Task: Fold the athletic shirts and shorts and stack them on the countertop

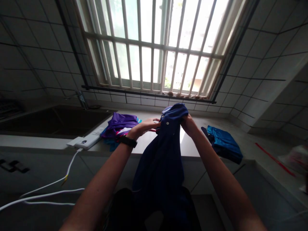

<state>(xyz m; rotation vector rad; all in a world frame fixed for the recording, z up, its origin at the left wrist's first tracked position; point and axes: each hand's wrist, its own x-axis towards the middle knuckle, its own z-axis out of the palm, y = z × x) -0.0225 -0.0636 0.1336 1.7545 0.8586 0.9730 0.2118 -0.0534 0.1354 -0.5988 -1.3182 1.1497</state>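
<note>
- Shirt [166, 144]: dark blue, held up by its collar end in front of the window, its body hanging down past the tabletop's near edge; a white button [167, 123] shows below the collar.
- Right hand [188, 123]: gripping the shirt at the right of the collar, some fingers hidden behind cloth.
- Left hand [148, 125]: fingers partly spread, tips at the shirt's left edge near the collar; how firmly they grip, I cannot tell. A black band [128, 141] circles the wrist.
- Tabletop [143, 146]: pale, running beneath the window and behind the shirt.
- Purple clothes [122, 123]: piled on the tabletop left of the shirt, with other colours underneath.
- White device [90, 140]: just beside that pile, with a white cable [70, 165] hanging off the front.
- Blue clothes [223, 141]: folded, right of the right hand, over darker cloth.
- Red strip [275, 159]: farther right.
- Sink [60, 120]: far left, with a tap [83, 101] behind.
- Window [154, 48]: barred, bright.
</note>
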